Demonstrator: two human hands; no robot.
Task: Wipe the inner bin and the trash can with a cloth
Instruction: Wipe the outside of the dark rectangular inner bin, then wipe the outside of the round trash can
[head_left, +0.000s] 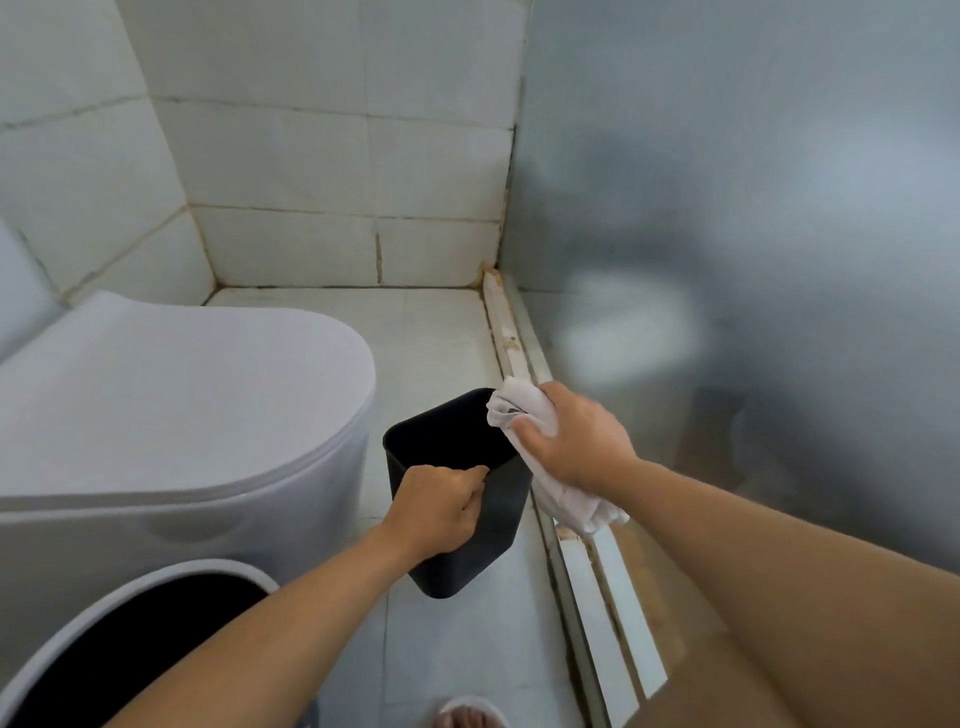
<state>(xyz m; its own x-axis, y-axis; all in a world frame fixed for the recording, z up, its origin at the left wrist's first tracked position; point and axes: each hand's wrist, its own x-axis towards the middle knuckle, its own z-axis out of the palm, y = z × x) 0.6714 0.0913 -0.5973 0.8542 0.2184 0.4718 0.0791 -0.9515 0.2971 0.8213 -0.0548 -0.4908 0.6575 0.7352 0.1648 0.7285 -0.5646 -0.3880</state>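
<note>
Taking the inner bin (467, 525) as the landmark and reading from left to right: down to its left, at the frame's lower corner, stands the trash can (67, 654), a white shell with a dark open mouth, well apart from the bin and untouched. Behind it and also left of the bin is the closed toilet (171, 400).

The left hand (436, 512) pinches the bin's near rim, thumb along the lip and fingers curled over the outer wall, holding the dark bin off the floor (447, 332) and tilted so that its mouth opens up and away from the person. The bin's long axis runs from the near, lower base to the far, upper rim.

At the bin's far right rim corner, the right hand (571, 447) is clenched around the bunched white cloth (514, 410); one end of the cloth pokes over that corner and the rest hangs down beside the bin's right wall.

So the cloth sits at the mouth's right edge, and the interior lies just to the left and below it. The wipe probably calls for a short dip leftward and down into the bin, while the left hand steadies it.
</note>
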